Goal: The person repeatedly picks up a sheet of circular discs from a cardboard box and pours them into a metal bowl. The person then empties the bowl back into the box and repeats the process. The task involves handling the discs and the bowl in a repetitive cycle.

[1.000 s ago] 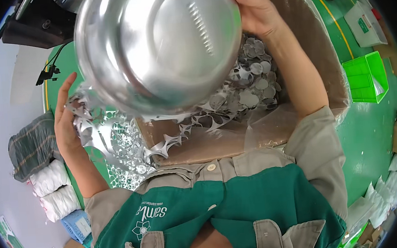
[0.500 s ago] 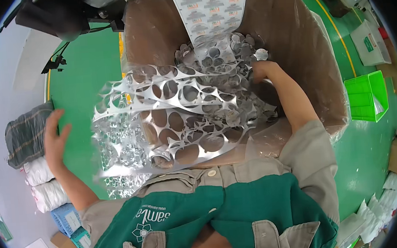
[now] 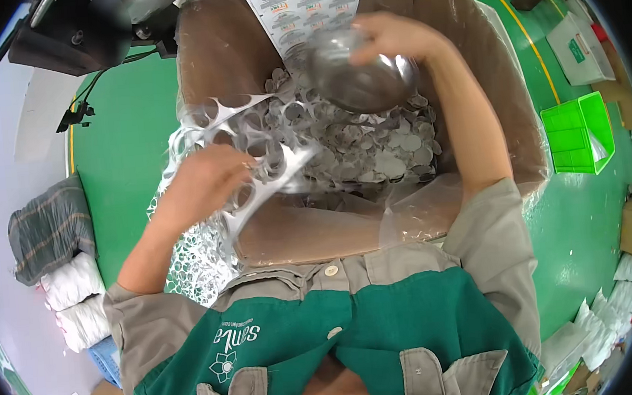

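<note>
A shiny round metal bowl is in my right hand, gripped at its rim over the large plastic-lined carton. It is smeared by motion. My left hand is closed on a silvery foil web punched with round holes, at the carton's left side. Many small round foil discs lie in the carton under the bowl. From the top, a printed foil sheet hangs down into the carton, its lower end partly behind the bowl.
More punched foil spills down outside the carton's left wall. Black machine parts overhang the upper left. A dark checked bundle and white bundles stand at left, a green crate at right.
My left hand has swung in from the left onto the punched foil, which has shifted left off the discs. My right hand has risen out of the carton with the bowl.
</note>
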### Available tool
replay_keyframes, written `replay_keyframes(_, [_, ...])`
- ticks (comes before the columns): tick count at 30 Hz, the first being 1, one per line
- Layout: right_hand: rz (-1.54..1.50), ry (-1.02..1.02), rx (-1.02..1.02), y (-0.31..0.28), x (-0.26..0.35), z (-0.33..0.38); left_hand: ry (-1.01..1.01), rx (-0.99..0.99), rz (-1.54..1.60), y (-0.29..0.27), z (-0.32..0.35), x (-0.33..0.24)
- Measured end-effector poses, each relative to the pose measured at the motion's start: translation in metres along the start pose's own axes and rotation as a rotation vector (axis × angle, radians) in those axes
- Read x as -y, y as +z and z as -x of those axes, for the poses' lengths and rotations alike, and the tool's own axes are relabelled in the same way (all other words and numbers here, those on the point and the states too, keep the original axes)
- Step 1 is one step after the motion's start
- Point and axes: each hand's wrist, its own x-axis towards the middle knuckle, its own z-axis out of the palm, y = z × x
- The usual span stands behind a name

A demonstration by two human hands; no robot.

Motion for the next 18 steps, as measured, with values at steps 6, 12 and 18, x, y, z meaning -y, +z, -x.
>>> replay_keyframes(6, [-1.473, -0.666, -0.065, -0.037, 0.041, 0.042, -0.046, -0.473, 0.792, -0.015, 0.013, 0.049])
replay_keyframes(12, [-0.966, 0.054, 0.238, 0.054, -0.057, -0.017, 0.086, -0.689, 1.448, -0.032, 0.021, 0.062])
replay_keyframes(18, [0.685, 0.382, 0.557, 0.104, -0.095, -0.019, 0.182, -0.590, 1.470, -0.032, 0.040, 0.083])
